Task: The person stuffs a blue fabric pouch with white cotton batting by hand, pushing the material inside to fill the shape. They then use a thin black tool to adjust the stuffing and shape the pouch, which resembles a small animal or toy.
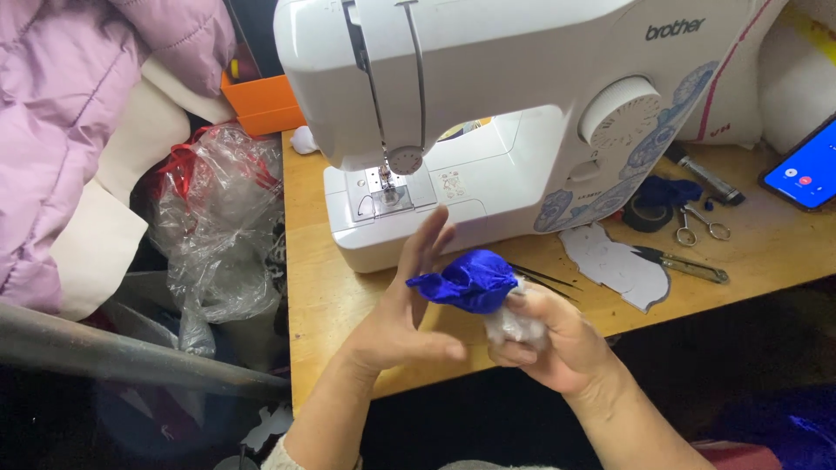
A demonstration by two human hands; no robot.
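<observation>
In front of the white sewing machine (488,113), the right hand (544,335) holds a bunched piece of blue satin fabric (470,280) together with some white stuffing (514,324), its fingers curled around them. The left hand (405,300) stands just beside the fabric, fingers straight and close together, thumb pointing out. To the right of the machine, on the wooden table (322,296), lie small scissors (697,224), a roll of black tape (646,214) and a phone (805,165).

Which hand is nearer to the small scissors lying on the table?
Right. The right hand, gripping blue fabric, sits closer to the small scissors; the left hand is farther, beyond the fabric.
</observation>
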